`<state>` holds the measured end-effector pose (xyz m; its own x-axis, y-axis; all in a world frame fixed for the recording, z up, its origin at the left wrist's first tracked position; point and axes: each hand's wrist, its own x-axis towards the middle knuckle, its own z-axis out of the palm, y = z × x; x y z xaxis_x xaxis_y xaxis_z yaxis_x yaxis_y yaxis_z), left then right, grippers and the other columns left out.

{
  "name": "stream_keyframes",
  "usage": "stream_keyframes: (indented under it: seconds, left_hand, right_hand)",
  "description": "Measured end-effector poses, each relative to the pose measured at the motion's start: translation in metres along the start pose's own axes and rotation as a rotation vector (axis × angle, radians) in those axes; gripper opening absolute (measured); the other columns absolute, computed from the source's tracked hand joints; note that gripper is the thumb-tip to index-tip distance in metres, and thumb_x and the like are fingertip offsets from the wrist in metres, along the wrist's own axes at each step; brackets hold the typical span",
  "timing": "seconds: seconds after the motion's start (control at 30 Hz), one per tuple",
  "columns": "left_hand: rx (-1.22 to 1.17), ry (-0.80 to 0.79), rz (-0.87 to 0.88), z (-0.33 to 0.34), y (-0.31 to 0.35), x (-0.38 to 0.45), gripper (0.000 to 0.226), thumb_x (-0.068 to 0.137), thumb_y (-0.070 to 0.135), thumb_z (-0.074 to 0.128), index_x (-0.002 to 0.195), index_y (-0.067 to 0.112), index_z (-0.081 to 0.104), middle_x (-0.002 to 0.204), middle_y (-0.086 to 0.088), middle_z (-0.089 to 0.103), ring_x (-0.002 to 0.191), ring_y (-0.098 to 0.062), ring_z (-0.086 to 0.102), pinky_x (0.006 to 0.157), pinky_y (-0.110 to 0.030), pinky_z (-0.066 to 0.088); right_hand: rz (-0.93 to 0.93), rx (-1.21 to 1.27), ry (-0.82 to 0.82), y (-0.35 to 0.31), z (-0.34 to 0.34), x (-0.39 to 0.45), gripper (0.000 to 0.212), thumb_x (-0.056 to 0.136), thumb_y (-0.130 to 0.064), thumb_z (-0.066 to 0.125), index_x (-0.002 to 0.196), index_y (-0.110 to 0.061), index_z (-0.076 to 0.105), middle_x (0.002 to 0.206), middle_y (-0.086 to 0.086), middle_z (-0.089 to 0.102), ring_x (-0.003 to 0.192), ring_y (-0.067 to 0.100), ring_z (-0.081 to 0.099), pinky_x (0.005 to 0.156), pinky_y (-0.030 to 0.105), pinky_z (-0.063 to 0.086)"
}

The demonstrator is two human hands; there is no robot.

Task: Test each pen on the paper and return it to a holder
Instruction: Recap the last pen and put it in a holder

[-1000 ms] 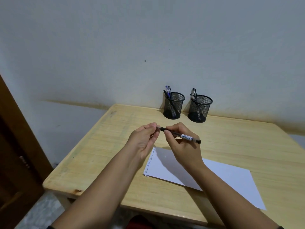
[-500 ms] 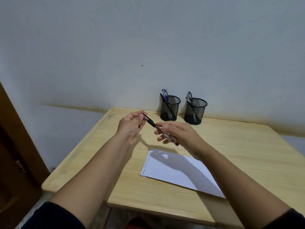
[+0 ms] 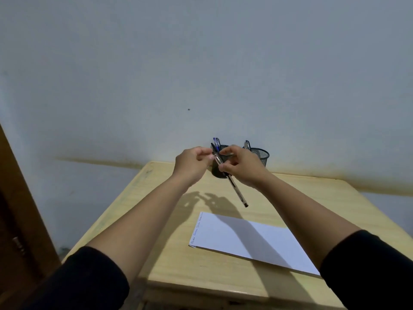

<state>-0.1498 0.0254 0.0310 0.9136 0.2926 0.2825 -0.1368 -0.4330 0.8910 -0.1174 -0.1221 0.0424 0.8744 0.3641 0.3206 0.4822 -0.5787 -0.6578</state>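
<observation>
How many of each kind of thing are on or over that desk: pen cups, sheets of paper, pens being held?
Mesh pen holders: 2, left holder, right holder
Sheets of paper: 1
Pens in hand: 1, the held pen
Total: 4
Pens standing in the holders overlap too much to count.

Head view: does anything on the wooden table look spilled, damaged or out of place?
Nothing stands out. The white paper sheet lies flat on the light wooden table, both black mesh pen holders stand upright at the wall, and both hands hold the clear black-ink pen above the table.
</observation>
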Motion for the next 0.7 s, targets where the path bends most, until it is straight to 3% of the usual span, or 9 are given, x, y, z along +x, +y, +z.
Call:
stream_keyframes:
  seconds: [0.07, 0.13, 0.17, 0.27, 0.33, 0.4, 0.47, 0.57, 0.7]
  left_hand:
    - [0.238, -0.027, 0.094, -0.002, 0.008, 0.001, 0.032, 0.091, 0.026, 0.055, 0.121, 0.017, 0.061, 0.122, -0.002, 0.064, 0.114, -0.016, 0.057, 0.095, -0.023, 0.04]
    - [0.426, -0.082, 0.135, -0.002, 0.015, 0.003, 0.036, 0.094, 0.027, 0.049, 0.128, 0.015, 0.054, 0.132, -0.007, 0.057, 0.125, -0.022, 0.048, 0.101, -0.029, 0.037]
    - [0.51, -0.114, 0.146, -0.001, 0.019, 0.004, 0.037, 0.095, 0.027, 0.046, 0.129, 0.013, 0.052, 0.134, -0.01, 0.054, 0.127, -0.026, 0.045, 0.1, -0.031, 0.038]
    - [0.715, -0.178, 0.176, 0.007, 0.028, 0.009, 0.038, 0.095, 0.031, 0.045, 0.122, 0.005, 0.05, 0.125, -0.016, 0.054, 0.116, -0.029, 0.049, 0.088, -0.035, 0.042]
    - [0.782, -0.212, 0.18, 0.016, 0.034, 0.011, 0.042, 0.093, 0.036, 0.046, 0.12, 0.003, 0.047, 0.124, -0.017, 0.052, 0.113, -0.029, 0.049, 0.087, -0.036, 0.042]
    - [0.843, -0.256, 0.198, 0.027, 0.039, 0.014, 0.053, 0.094, 0.039, 0.042, 0.131, 0.002, 0.037, 0.135, -0.017, 0.042, 0.128, -0.03, 0.036, 0.1, -0.04, 0.037]
    - [0.909, -0.302, 0.231, 0.038, 0.047, 0.016, 0.058, 0.096, 0.04, 0.037, 0.136, -0.001, 0.029, 0.142, -0.017, 0.035, 0.136, -0.031, 0.024, 0.108, -0.041, 0.029]
    - [0.9, -0.357, 0.276, 0.057, 0.067, 0.018, 0.054, 0.098, 0.035, 0.036, 0.136, -0.002, 0.03, 0.14, -0.018, 0.038, 0.134, -0.031, 0.028, 0.105, -0.039, 0.03]
    - [0.846, -0.451, 0.311, 0.092, 0.097, 0.02, 0.055, 0.098, 0.034, 0.038, 0.138, -0.003, 0.027, 0.139, -0.02, 0.04, 0.128, -0.031, 0.039, 0.097, -0.037, 0.04]
  right_hand:
    - [-0.009, -0.076, 0.014, -0.002, -0.011, -0.002, 0.042, 0.084, -0.016, 0.065, 0.124, -0.022, 0.054, 0.081, 0.003, 0.066, 0.075, 0.014, 0.056, 0.055, 0.007, 0.037]
    - [-0.003, -0.151, 0.016, -0.002, -0.022, -0.003, 0.05, 0.084, -0.012, 0.062, 0.129, -0.03, 0.049, 0.08, 0.007, 0.065, 0.082, 0.021, 0.056, 0.063, 0.019, 0.04]
    - [0.005, -0.194, 0.018, -0.001, -0.028, -0.003, 0.051, 0.084, -0.011, 0.061, 0.13, -0.031, 0.049, 0.078, 0.007, 0.062, 0.084, 0.023, 0.055, 0.068, 0.025, 0.04]
    - [0.036, -0.339, 0.047, 0.004, -0.048, -0.005, 0.042, 0.083, -0.007, 0.058, 0.122, -0.023, 0.056, 0.086, 0.005, 0.058, 0.084, 0.022, 0.05, 0.072, 0.024, 0.039]
    - [0.079, -0.43, 0.059, 0.008, -0.063, -0.009, 0.033, 0.083, -0.004, 0.058, 0.113, -0.017, 0.059, 0.094, 0.011, 0.063, 0.084, 0.027, 0.056, 0.072, 0.028, 0.046]
    - [0.135, -0.516, 0.062, 0.012, -0.079, -0.014, 0.025, 0.083, -0.004, 0.057, 0.106, -0.013, 0.06, 0.099, 0.016, 0.065, 0.085, 0.032, 0.063, 0.076, 0.037, 0.054]
    - [0.182, -0.611, 0.055, 0.015, -0.095, -0.02, 0.018, 0.084, -0.006, 0.059, 0.101, -0.009, 0.06, 0.1, 0.016, 0.065, 0.085, 0.031, 0.063, 0.076, 0.038, 0.054]
    - [0.258, -0.774, 0.044, 0.019, -0.124, -0.031, 0.011, 0.085, -0.011, 0.063, 0.095, -0.007, 0.062, 0.101, 0.013, 0.064, 0.081, 0.025, 0.055, 0.069, 0.032, 0.048]
    - [0.386, -0.864, 0.069, 0.026, -0.165, -0.051, 0.011, 0.084, -0.012, 0.063, 0.095, -0.008, 0.063, 0.102, 0.012, 0.064, 0.088, 0.027, 0.061, 0.068, 0.032, 0.047]
